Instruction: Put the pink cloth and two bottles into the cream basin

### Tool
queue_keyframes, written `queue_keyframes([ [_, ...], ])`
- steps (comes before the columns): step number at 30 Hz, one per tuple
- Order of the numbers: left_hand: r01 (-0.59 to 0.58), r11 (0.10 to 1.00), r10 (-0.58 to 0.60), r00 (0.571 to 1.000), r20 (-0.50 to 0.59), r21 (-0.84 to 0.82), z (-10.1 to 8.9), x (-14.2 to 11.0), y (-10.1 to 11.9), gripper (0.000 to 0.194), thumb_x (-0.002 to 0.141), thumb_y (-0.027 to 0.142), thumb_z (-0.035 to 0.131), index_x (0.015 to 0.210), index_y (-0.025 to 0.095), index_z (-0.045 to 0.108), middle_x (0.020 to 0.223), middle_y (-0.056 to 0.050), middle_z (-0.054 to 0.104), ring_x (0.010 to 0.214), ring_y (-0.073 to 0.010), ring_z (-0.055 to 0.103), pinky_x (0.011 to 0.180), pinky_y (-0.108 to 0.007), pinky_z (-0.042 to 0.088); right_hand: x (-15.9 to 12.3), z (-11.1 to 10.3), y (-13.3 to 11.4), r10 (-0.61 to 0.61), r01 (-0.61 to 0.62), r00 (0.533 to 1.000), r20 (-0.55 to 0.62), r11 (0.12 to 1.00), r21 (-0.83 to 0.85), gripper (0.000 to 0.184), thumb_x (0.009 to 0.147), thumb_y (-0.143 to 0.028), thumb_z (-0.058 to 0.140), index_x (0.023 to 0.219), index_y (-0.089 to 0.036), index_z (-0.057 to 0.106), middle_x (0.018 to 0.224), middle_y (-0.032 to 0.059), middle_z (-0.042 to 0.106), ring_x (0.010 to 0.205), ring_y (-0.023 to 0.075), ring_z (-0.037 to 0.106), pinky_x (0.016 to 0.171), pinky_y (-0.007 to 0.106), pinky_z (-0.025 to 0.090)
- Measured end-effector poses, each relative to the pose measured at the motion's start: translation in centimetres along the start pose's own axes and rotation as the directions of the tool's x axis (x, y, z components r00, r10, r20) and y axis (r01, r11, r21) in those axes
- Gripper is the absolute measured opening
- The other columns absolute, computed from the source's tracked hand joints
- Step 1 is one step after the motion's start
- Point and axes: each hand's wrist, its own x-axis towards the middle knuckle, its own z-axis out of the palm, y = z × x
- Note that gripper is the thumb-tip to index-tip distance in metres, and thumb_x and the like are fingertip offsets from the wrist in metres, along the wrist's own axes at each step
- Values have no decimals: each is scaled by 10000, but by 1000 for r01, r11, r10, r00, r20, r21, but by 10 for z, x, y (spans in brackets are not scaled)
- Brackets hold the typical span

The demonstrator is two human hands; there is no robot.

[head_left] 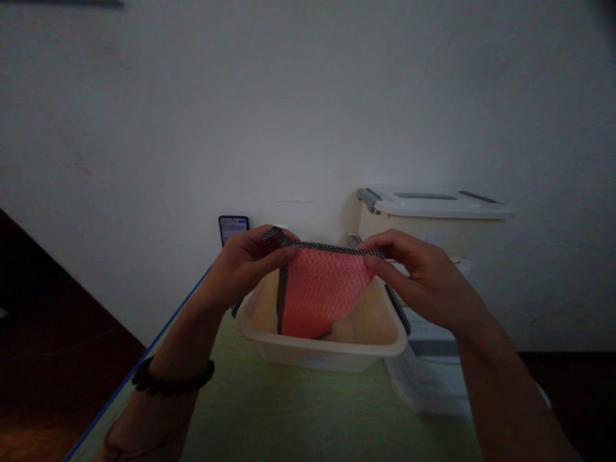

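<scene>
Well, in the head view I am at a table with a pale green top and a blue edge, which runs beneath both my hands and out past my left forearm. A plain, greyish-white wall rises beyond my hands, and the light is dim; further left of my left arm, the floor is dark and hard to make out. Just past my left hand, a smartphone shows its lit screen, its lower part hidden. Beyond my right hand is a storage box with a white lid and grey latches; a loose whitish lid lies below my right wrist. I wear a black bracelet on my left forearm. The coral-pink textured cloth is stretched between my hands, each pinching its black-and-white trimmed top edge, thumb closed against fingers. Below them it hangs into a cream plastic tub; whether it touches the bottom I cannot tell.
</scene>
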Motion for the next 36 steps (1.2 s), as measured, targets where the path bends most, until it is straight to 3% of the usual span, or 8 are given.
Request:
queue_keyframes([
  [3,-13,999,13,1000,-6,-47,9,-1,1,106,706,185,722,795,149,678,728,5,684,685,-105,628,666,-206,521,-1,2,-5,1,-1,1000,-4,999,-34,153,816,-127,577,956,-187,592,895,20,627,832,152,603,762,289,474],
  [7,-51,999,49,990,135,15,22,-4,4,107,734,144,700,837,164,682,767,10,702,708,-81,638,680,-162,506,-4,8,-21,-80,80,997,9,994,-70,246,787,-113,614,1020,-186,585,1002,24,618,948,143,581,826,255,456],
  [10,-53,998,44,976,212,39,28,-8,10,114,746,123,680,854,160,684,814,-1,715,773,-90,657,746,-167,506,-5,12,-30,-62,64,997,54,998,-29,200,806,-132,614,998,-183,599,957,0,650,905,107,601,814,209,454],
  [17,2,999,-13,978,208,50,28,-10,14,123,745,149,681,867,152,677,807,-13,715,765,-98,663,732,-170,508,-2,10,-29,1,-4,995,98,1000,23,93,844,-161,596,927,-175,635,874,-8,694,815,92,631,746,193,469],
  [23,18,1000,-21,976,217,14,30,-9,9,126,754,184,684,860,152,624,754,12,657,685,-80,621,650,-163,498,-4,8,-29,-14,11,999,52,999,49,74,851,-152,573,902,-183,616,812,-19,648,739,88,598,651,178,474],
  [30,-51,992,22,971,237,117,29,-10,12,120,789,203,643,894,148,667,818,-36,717,759,-130,660,728,-224,527,-4,16,-27,-30,18,993,112,994,111,109,817,-132,595,891,-201,554,862,3,601,792,131,598,719,256,490],
  [36,-49,996,30,968,249,70,29,-11,9,137,775,216,670,869,151,595,783,-11,652,711,-98,620,685,-195,516,-2,10,-24,6,-21,994,106,990,138,97,857,-193,574,954,-197,578,855,-1,636,774,121,599,694,236,469],
])
